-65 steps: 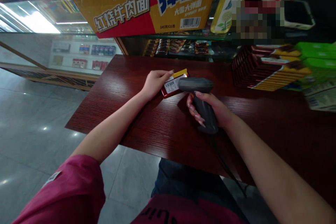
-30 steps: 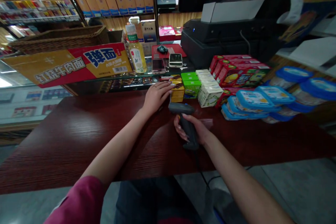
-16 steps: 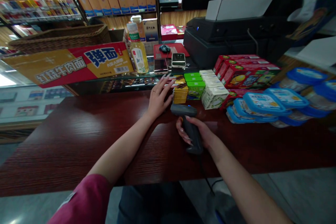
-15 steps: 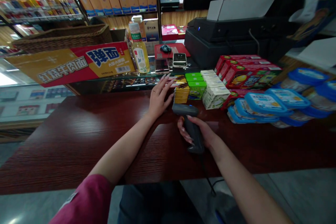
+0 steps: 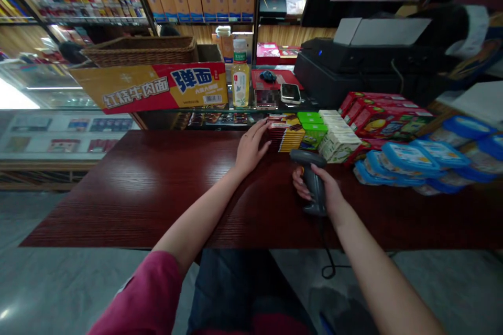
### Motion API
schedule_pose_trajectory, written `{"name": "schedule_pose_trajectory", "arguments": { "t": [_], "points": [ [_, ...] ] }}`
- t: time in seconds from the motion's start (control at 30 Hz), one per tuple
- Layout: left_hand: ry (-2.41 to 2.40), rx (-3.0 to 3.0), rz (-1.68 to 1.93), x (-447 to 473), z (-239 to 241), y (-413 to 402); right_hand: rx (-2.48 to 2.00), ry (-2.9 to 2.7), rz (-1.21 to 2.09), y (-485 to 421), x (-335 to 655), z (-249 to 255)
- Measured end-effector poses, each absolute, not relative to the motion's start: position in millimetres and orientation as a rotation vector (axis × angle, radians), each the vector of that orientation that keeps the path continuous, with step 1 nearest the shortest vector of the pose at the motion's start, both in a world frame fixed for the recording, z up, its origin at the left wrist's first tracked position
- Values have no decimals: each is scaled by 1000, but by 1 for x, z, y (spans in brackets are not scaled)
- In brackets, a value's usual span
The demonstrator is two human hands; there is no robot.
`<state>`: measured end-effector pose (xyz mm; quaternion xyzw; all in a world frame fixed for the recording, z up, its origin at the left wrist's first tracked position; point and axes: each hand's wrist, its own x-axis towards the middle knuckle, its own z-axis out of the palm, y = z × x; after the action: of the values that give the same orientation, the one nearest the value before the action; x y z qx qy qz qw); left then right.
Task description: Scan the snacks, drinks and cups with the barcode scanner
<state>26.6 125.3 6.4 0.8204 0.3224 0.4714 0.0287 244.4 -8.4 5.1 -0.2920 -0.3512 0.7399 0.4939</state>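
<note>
My left hand (image 5: 251, 147) lies at the left end of a row of thin packs, its fingers stretched out and the fingertips at the dark red ones. Yellow packs (image 5: 291, 140) with a chocolate-coloured picture stand in the same row. My right hand (image 5: 333, 188) is wrapped round the handle of a dark grey barcode scanner (image 5: 315, 186), held above the tabletop with its head toward the packs. Its cable hangs down past the table edge. Right of the yellow packs are green boxes (image 5: 313, 133) and pale patterned boxes (image 5: 341, 141).
Red boxes (image 5: 387, 115) and blue-lidded tubs (image 5: 408, 159) are stacked on the right of the brown table (image 5: 165, 188). Behind, on a glass counter, stand a noodle carton (image 5: 135, 86), a drink bottle (image 5: 240, 81) and a phone-like device (image 5: 290, 93). A black printer (image 5: 353, 65) sits farther right.
The view has turned left, so everything sits farther right. The scanner has shifted slightly right relative to the packs. More dark red packs show beside my left fingers.
</note>
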Motion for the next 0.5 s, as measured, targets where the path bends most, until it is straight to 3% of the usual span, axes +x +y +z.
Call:
{"name": "schedule_pose_trajectory", "arguments": {
  "t": [0.33,0.5],
  "points": [
    [858,2550,1474,19,17,125,-729,-848,1722,-17,244,17],
    [998,2032,1617,-32,17,104,-697,-931,1807,-17,232,20]
  ]
}}
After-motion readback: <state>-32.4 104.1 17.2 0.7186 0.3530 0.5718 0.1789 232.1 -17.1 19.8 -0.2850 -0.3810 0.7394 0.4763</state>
